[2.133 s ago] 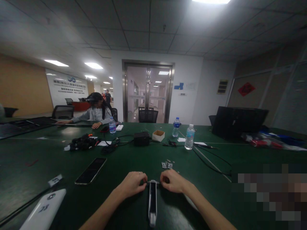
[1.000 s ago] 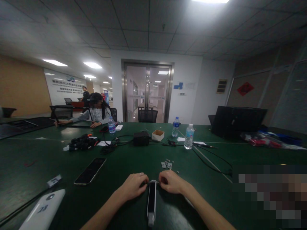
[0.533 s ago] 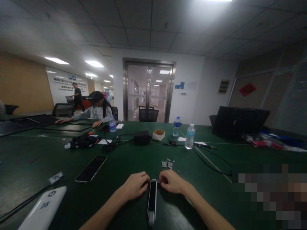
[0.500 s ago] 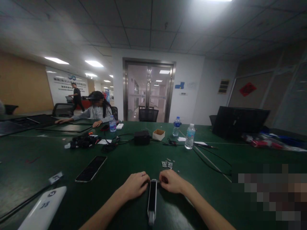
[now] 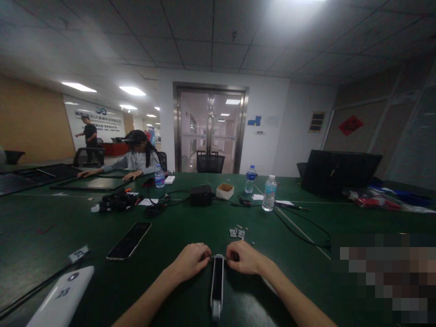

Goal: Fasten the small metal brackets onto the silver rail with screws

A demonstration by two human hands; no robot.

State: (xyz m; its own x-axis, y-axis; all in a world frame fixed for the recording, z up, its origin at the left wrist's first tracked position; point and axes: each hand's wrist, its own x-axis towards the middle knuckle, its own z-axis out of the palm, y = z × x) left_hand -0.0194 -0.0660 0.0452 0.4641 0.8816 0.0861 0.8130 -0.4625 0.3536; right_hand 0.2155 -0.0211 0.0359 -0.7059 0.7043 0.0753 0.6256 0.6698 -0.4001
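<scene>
A long narrow dark bar with a pale rim (image 5: 217, 286) lies on the green table (image 5: 177, 236), pointing away from me. My left hand (image 5: 190, 260) is curled shut at the left of its far end. My right hand (image 5: 244, 257) is curled shut at the right of that end. Both pinch at the bar's tip; anything small between the fingers is hidden. A small metal hinge with loose screws (image 5: 237, 233) lies just beyond my right hand.
A dark phone (image 5: 129, 240) lies to the left, a white numbered device (image 5: 61, 302) at the near left edge. Further back are cables, a black box (image 5: 201, 196), a small cardboard box (image 5: 225, 191), water bottles (image 5: 269, 194) and a black case (image 5: 337, 172). A person sits at the far left.
My hands and the bar have stayed almost still. A person in the background has walked to the left.
</scene>
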